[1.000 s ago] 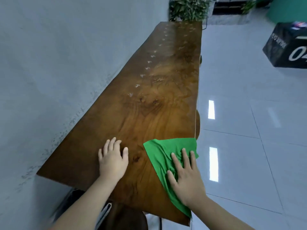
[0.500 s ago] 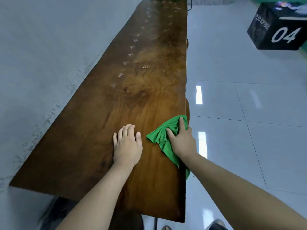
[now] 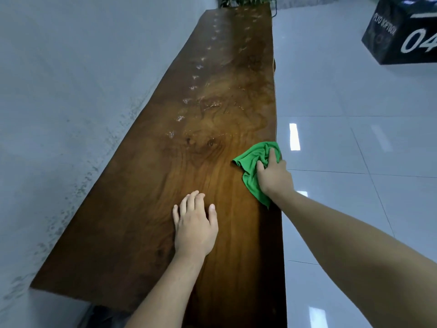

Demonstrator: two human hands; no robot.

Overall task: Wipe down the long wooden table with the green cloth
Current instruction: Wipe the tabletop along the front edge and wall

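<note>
"How many things are on that table (image 3: pixel 146 209), from where you stand?"

"One cloth (image 3: pixel 254 162), green, and two bare hands. Nothing else sits on the wood, only pale smears and spots running in a line up the board toward its far end."

"Where is the cloth?"

"Right at the table's right-hand long edge, about halfway along what I can see of it. It is bunched up, not spread flat. Its long axis runs along the table's length, near to far: the crumpled bulk at the far end, a narrow tail trailing back toward the person along the edge. One corner pokes inward across the wood."

"And the right hand (image 3: pixel 274 176)?"

"Closed over the cloth, fingers curled into the folds and the thumb pinching from the inner side, palm pressing it down on the wood at the edge. The arm is stretched out long."

"The left hand (image 3: pixel 195 227)?"

"Flat on the table, palm down, fingers together and pointing up the board, thumb a little apart. It holds nothing. It lies nearer the person than the cloth, around the middle of the table's width, well clear of the cloth."

"What else is round about?"

"A grey wall (image 3: pixel 71 91) along the left long edge, shiny floor tiles (image 3: pixel 343 138) on the right, one black box (image 3: pixel 402 36) with white figures on the floor, and a plant (image 3: pixel 243 1) beyond the far end."
</note>
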